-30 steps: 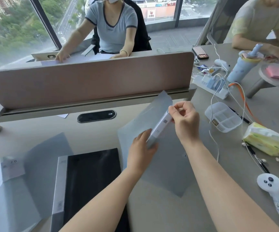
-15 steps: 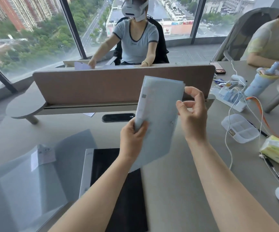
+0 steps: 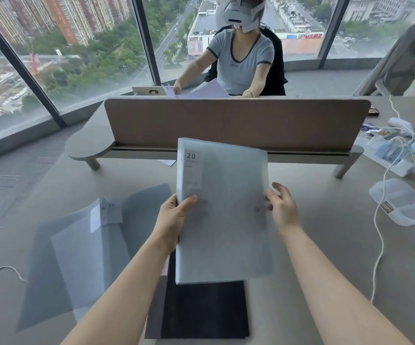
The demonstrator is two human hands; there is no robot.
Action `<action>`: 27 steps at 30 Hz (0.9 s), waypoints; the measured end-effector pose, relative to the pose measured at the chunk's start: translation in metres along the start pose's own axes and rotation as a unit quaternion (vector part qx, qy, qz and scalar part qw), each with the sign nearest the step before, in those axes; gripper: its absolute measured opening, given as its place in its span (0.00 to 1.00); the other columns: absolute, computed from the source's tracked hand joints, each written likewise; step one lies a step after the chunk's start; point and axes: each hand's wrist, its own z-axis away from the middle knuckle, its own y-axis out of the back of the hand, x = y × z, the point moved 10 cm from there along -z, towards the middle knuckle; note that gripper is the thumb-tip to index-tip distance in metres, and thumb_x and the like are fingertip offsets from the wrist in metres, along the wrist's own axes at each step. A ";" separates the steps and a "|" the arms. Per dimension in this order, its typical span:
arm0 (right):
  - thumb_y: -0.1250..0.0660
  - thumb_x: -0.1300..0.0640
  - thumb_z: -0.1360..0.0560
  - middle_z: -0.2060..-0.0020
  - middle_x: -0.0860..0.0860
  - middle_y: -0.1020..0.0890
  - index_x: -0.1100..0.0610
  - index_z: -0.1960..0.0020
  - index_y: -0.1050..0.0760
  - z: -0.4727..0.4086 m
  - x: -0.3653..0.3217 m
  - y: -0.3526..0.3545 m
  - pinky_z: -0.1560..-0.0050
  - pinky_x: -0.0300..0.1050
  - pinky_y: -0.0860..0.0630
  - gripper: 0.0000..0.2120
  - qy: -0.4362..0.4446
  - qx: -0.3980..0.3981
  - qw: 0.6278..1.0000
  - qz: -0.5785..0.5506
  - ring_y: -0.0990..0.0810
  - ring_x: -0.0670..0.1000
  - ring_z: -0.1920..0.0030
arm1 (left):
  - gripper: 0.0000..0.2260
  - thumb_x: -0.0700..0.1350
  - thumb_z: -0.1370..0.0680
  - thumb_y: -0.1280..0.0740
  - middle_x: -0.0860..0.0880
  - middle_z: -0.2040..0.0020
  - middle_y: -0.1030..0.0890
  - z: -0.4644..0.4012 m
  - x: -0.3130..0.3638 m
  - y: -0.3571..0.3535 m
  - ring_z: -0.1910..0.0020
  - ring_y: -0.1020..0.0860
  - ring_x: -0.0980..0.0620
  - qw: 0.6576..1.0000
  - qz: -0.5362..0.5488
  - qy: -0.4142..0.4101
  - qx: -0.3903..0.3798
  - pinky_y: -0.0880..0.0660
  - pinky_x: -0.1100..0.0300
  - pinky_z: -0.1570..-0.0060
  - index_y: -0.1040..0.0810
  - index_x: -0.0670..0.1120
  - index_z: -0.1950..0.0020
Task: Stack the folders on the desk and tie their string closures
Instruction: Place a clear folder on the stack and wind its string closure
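Compared with a second earlier, the pale translucent folder (image 3: pixel 222 210) had been turned from edge-on and half open above the table (image 3: pixel 326 257) to closed and face-on, cover with its "20" label toward the camera, raised clear of the surface. Left hand (image 3: pixel 174 220) was clamped on the folder's left edge near the spine, thumb across the front. Right hand (image 3: pixel 279 210) was at the right edge with fingers spread and thumb lifted; it touched or nearly touched the cover, but a firm grip could not be confirmed, so the hands were apart, one on each side of the folder. The view had also tilted upward since then, bringing the divider panel (image 3: pixel 236 123) and window more into frame. The black folder (image 3: pixel 201 310) lay flat on the table directly beneath the held one, partly hidden by it. The open grey folder (image 3: pixel 81 250) lay to the left, covers splayed, its label visible. A short loose string (image 3: pixel 9 271) lay on the table at far left, well apart from all folders. Judgement: the folder now looked squared and ready to be lowered onto the black one, so stacking was under way but not finished; the grey folder was not yet closed and no string closure appeared tied
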 end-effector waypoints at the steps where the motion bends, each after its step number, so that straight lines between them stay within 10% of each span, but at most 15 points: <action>1: 0.38 0.56 0.21 0.55 0.54 0.20 0.54 0.40 0.25 0.002 0.006 -0.005 0.56 0.45 0.29 0.10 -0.008 -0.012 1.000 -0.002 0.24 0.53 0.59 | 0.04 0.42 0.23 0.30 0.42 0.54 0.15 0.000 -0.007 0.008 0.61 0.16 0.44 1.000 0.004 0.012 0.004 0.19 0.48 0.54 0.18 0.44 0.49; 5: 0.34 0.57 0.28 0.59 0.53 0.17 0.54 0.59 0.19 0.007 0.052 -0.028 0.54 0.48 0.29 0.05 -0.071 -0.059 0.996 -0.018 0.21 0.54 0.59 | 0.05 0.43 0.22 0.30 0.42 0.54 0.14 -0.001 -0.035 0.039 0.61 0.17 0.44 0.998 0.019 0.056 0.029 0.18 0.48 0.56 0.18 0.45 0.48; 20: 0.37 0.62 0.24 0.64 0.56 0.22 0.62 0.59 0.26 0.050 0.146 -0.057 0.63 0.46 0.34 0.06 -0.133 -0.100 0.976 0.140 0.26 0.52 0.62 | 0.07 0.44 0.24 0.29 0.44 0.54 0.17 -0.002 -0.105 0.119 0.57 0.19 0.46 0.963 -0.213 0.072 0.150 0.21 0.50 0.52 0.21 0.45 0.48; 27: 0.38 0.59 0.23 0.67 0.50 0.24 0.57 0.61 0.28 0.059 0.160 -0.060 0.63 0.47 0.34 0.08 -0.124 -0.103 0.956 0.246 0.27 0.54 0.62 | 0.11 0.46 0.26 0.34 0.44 0.62 0.27 0.007 -0.103 0.126 0.68 0.30 0.49 0.896 -0.408 0.054 0.169 0.36 0.56 0.70 0.30 0.42 0.64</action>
